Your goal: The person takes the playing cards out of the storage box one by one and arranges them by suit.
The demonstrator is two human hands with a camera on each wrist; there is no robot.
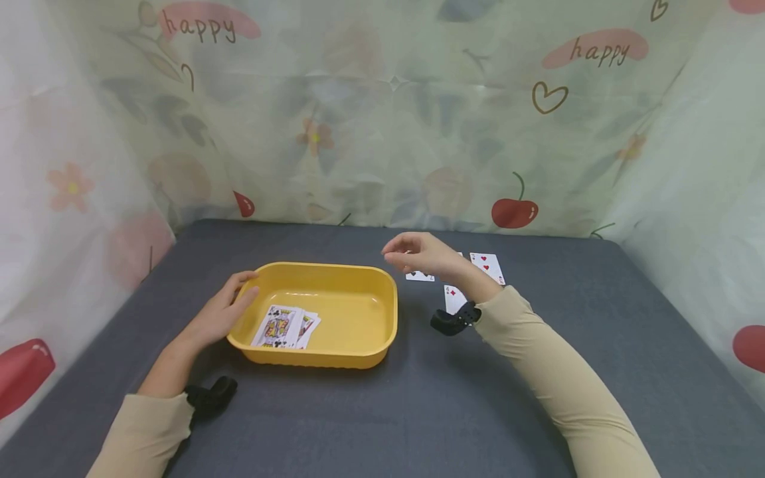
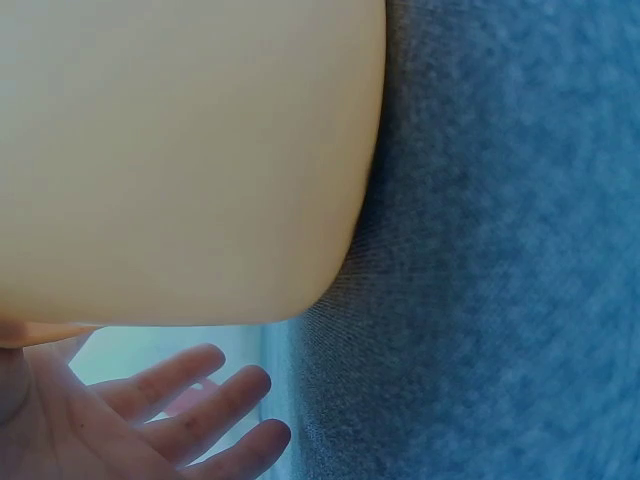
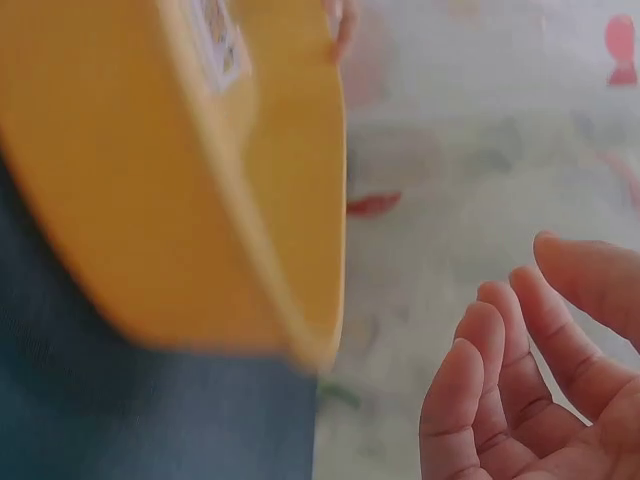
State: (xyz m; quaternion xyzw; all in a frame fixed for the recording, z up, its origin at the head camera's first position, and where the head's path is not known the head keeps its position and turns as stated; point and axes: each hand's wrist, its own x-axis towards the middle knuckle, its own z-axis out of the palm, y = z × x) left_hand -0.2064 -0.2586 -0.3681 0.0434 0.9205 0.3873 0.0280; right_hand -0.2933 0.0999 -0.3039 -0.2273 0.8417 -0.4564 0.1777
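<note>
On the table sits a yellow plastic tub with several playing cards lying face up at its left end, a king of clubs on top. My left hand holds the tub's left rim, thumb over the inside; the left wrist view shows its other fingers spread outside the wall. My right hand hovers past the tub's right end with nothing in it, fingers loosely bent and thumb apart. Under and beside it lie a heart card, a diamond card and a partly hidden black-suit card.
Dark grey cloth covers the table. A patterned curtain hangs behind it and along both sides. Each wrist wears a black strap device, the right one close to the diamond card.
</note>
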